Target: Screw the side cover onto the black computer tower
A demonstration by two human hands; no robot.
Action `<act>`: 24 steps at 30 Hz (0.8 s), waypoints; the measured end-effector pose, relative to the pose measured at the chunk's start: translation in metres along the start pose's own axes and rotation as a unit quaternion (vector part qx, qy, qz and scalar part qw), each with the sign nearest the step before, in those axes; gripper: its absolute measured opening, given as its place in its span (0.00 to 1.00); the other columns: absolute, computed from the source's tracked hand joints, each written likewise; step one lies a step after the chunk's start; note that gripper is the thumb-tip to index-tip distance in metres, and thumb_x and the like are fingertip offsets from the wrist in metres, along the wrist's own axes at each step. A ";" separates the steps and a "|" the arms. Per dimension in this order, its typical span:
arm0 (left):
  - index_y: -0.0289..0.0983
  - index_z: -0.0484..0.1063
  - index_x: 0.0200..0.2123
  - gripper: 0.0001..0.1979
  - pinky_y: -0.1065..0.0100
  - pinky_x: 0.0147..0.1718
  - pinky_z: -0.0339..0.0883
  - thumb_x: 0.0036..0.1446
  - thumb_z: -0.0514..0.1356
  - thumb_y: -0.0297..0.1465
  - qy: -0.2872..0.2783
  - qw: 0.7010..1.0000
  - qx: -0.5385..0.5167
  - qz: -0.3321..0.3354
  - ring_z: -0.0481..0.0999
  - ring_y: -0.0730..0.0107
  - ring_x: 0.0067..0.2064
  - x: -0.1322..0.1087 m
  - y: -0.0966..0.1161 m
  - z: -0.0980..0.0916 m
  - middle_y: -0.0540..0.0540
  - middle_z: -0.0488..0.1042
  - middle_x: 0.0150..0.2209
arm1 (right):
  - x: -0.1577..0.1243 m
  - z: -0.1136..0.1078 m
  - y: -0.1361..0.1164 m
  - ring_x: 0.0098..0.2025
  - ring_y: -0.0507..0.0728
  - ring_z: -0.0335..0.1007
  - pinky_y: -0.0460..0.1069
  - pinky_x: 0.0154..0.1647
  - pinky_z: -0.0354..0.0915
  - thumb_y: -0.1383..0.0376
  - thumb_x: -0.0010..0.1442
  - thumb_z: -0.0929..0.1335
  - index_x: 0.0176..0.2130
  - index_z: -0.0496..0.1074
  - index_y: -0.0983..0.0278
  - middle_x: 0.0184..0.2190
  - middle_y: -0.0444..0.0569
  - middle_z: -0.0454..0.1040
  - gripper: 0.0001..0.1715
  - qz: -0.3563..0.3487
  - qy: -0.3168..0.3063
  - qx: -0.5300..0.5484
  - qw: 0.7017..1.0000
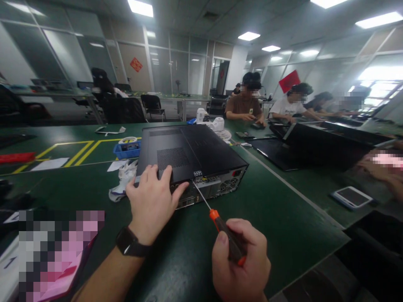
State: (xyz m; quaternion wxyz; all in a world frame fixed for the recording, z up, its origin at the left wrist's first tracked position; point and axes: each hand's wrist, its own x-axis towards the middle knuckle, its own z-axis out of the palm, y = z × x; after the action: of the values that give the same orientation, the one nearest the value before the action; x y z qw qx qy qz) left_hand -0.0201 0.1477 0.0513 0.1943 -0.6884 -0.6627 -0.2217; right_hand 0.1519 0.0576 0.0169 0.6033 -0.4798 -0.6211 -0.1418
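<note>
The left hand lies spread on the computer case; the right hand grips a screwdriver, tip at the case's near edge. A blue bin sits beside the case.

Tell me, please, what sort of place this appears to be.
Probably an electronics workshop or training room: a black computer case lies on a green table, the right hand holds a screwdriver at its edge, and other people sit nearby.
</note>
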 end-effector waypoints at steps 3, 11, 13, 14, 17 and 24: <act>0.38 0.72 0.62 0.27 0.38 0.56 0.62 0.70 0.55 0.50 -0.001 1.000 -0.002 -0.004 0.70 0.38 0.65 0.000 0.000 0.001 0.27 0.71 0.64 | -0.012 0.002 0.005 0.27 0.49 0.74 0.44 0.31 0.74 0.69 0.67 0.68 0.44 0.73 0.64 0.33 0.44 0.77 0.05 0.005 0.005 -0.034 0.999; 0.39 0.72 0.62 0.28 0.38 0.57 0.61 0.69 0.55 0.51 -0.007 1.000 -0.011 -0.015 0.70 0.37 0.65 0.001 0.000 0.000 0.28 0.71 0.64 | -0.018 0.007 0.013 0.36 0.55 0.78 0.50 0.35 0.78 0.73 0.59 0.70 0.51 0.69 0.67 0.38 0.50 0.75 0.20 -0.010 0.027 0.077 0.997; 0.39 0.72 0.62 0.28 0.38 0.58 0.60 0.69 0.56 0.51 -0.007 1.000 -0.013 -0.017 0.70 0.37 0.65 0.001 0.001 0.000 0.28 0.71 0.64 | -0.022 0.009 0.017 0.32 0.53 0.76 0.48 0.31 0.76 0.75 0.60 0.70 0.50 0.70 0.65 0.37 0.48 0.75 0.19 0.001 0.013 0.094 0.995; 0.39 0.72 0.62 0.28 0.38 0.58 0.60 0.69 0.56 0.51 -0.007 1.000 -0.014 -0.018 0.70 0.37 0.65 0.001 0.001 0.000 0.28 0.71 0.65 | -0.025 0.009 0.020 0.30 0.52 0.75 0.47 0.29 0.74 0.76 0.60 0.70 0.50 0.70 0.65 0.36 0.47 0.75 0.18 0.012 0.005 0.099 0.995; 0.39 0.72 0.62 0.28 0.39 0.58 0.60 0.69 0.55 0.51 -0.008 1.000 -0.013 -0.019 0.69 0.38 0.65 0.001 0.001 0.001 0.28 0.70 0.65 | -0.033 0.014 0.027 0.29 0.53 0.74 0.49 0.28 0.72 0.73 0.64 0.69 0.49 0.70 0.65 0.33 0.46 0.74 0.14 0.034 0.019 0.131 0.991; 0.39 0.71 0.63 0.29 0.38 0.57 0.61 0.69 0.55 0.51 -0.010 1.000 -0.004 -0.017 0.70 0.36 0.65 0.001 0.001 0.001 0.28 0.70 0.65 | -0.030 0.021 0.025 0.32 0.54 0.72 0.51 0.30 0.71 0.73 0.61 0.67 0.53 0.65 0.65 0.35 0.47 0.70 0.21 -0.022 0.050 0.173 0.983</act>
State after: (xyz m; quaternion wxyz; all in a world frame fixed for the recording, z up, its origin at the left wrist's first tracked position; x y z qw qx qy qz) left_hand -0.0192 0.1491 0.0514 0.1810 -0.6801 -0.6753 -0.2204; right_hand 0.1526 0.0734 -0.0249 0.7043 -0.3467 -0.6157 -0.0686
